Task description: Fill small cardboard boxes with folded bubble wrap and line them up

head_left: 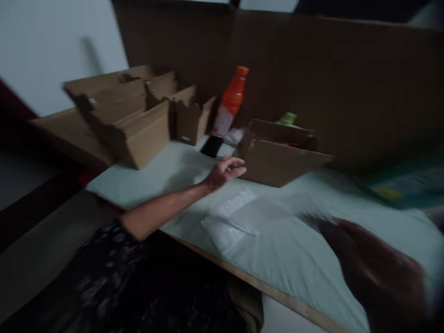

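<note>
My left hand (225, 174) hovers over the table by the near left corner of a small cardboard box (274, 164). Its fingers are loosely bent, the thumb apart from them, with nothing visible between. On the cloth below lie clear plastic packets (227, 231), crinkled and partly overlapping. My right hand (374, 266) is at the lower right, dark and smeared by motion. A pale, streaked blur (305, 206) reaches from its fingertips toward the packets; whether the hand holds it I cannot make out.
Open cardboard bins (149, 132) stand at the left. An orange bottle (231, 101) is behind the small box, with a black object (211, 146) in front. A green cap (287, 119) shows over the box's rim. A blurred green package (405, 185) is at the right; cardboard walls the back.
</note>
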`<state>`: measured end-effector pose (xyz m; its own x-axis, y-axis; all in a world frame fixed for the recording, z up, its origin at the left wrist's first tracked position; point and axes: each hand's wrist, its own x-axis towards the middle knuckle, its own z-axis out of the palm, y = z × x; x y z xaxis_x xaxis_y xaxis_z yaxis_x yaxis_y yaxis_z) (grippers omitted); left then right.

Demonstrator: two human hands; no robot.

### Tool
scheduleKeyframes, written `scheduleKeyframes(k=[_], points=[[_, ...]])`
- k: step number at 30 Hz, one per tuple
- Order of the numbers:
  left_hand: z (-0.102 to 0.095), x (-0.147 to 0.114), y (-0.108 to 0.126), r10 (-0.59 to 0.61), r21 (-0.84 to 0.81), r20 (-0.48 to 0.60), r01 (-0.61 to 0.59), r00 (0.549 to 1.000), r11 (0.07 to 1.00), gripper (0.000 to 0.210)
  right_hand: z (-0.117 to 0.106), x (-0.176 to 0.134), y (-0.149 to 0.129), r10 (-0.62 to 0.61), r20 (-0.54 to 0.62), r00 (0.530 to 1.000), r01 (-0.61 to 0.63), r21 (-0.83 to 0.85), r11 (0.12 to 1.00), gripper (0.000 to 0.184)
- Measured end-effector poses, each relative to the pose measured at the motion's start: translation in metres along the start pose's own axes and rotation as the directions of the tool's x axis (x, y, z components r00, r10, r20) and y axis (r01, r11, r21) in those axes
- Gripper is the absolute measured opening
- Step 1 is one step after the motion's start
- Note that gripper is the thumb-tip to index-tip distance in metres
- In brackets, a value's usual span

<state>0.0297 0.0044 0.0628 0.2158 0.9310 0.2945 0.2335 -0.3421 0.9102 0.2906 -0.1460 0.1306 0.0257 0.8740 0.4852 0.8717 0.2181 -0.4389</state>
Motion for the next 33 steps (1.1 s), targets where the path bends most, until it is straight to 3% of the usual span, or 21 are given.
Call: scheduleKeyframes(k=[1,3,4,5,7,9,11,12,14,16,19,21,23,28,33], points=[[-0.004,-0.005,0.009,0.081,-0.070,0.051,-0.077,0.995,0.995,0.048,-0.003,0.004,-0.008,-0.004,-0.019,1.000,0.005,0.050,0.999,0.023],[-0.009,-0.015,0.029,0.292,-0.308,0.219,-0.218,0.931,0.926,0.073,-0.004,0.017,-0.027,-0.022,-0.020,1.000,0.026,0.181,0.983,0.023],[-0.010,-0.020,0.038,0.299,-0.360,0.291,-0.185,0.909,0.914,0.079,-0.003,0.026,-0.036,-0.032,-0.004,0.999,0.032,0.257,0.966,0.022],[-0.009,-0.025,0.047,0.266,-0.377,0.340,-0.129,0.902,0.917,0.071,0.000,0.035,-0.042,-0.043,0.026,0.999,0.032,0.331,0.943,0.023],[-0.008,-0.031,0.060,0.124,-0.366,0.380,0.026,0.917,0.930,0.042,0.010,0.051,-0.044,-0.060,0.078,0.995,0.017,0.469,0.883,0.026],[-0.015,-0.033,0.066,-0.022,-0.417,0.316,0.160,0.948,0.895,0.030,0.029,0.063,-0.028,-0.044,0.115,0.992,-0.023,0.523,0.852,0.035],[-0.032,-0.035,0.064,-0.163,-0.533,0.200,0.247,0.966,0.809,0.027,0.052,0.068,0.002,0.031,0.180,0.983,-0.107,0.429,0.897,0.045],[-0.043,-0.038,0.060,-0.247,-0.580,0.139,0.281,0.959,0.765,0.028,0.065,0.068,0.018,0.096,0.243,0.965,-0.170,0.304,0.937,0.046],[-0.066,-0.049,0.047,-0.430,-0.617,0.044,0.363,0.902,0.698,0.029,0.089,0.060,0.047,0.180,0.309,0.934,-0.235,0.151,0.960,0.040],[-0.085,-0.067,0.030,-0.578,-0.601,0.006,0.465,0.816,0.650,0.026,0.111,0.048,0.063,0.218,0.323,0.921,-0.252,0.065,0.966,0.035],[-0.098,-0.098,0.007,-0.692,-0.579,0.010,0.568,0.722,0.585,0.034,0.131,0.030,0.063,0.204,0.320,0.925,-0.223,0.025,0.974,0.027],[-0.098,-0.111,-0.001,-0.716,-0.571,0.047,0.607,0.696,0.553,0.040,0.133,0.023,0.056,0.159,0.341,0.926,-0.189,0.054,0.981,0.011],[-0.093,-0.116,-0.003,-0.693,-0.562,0.110,0.620,0.713,0.548,0.045,0.127,0.018,0.051,0.118,0.363,0.924,-0.164,0.098,0.982,0.003],[-0.073,-0.107,0.012,-0.517,-0.577,0.262,0.562,0.815,0.593,0.050,0.089,0.013,0.050,0.084,0.347,0.934,-0.158,0.192,0.968,0.011],[-0.058,-0.106,0.026,-0.441,-0.557,0.344,0.558,0.829,0.615,0.055,0.080,0.026,0.055,0.083,0.348,0.934,-0.197,0.307,0.931,0.021]])
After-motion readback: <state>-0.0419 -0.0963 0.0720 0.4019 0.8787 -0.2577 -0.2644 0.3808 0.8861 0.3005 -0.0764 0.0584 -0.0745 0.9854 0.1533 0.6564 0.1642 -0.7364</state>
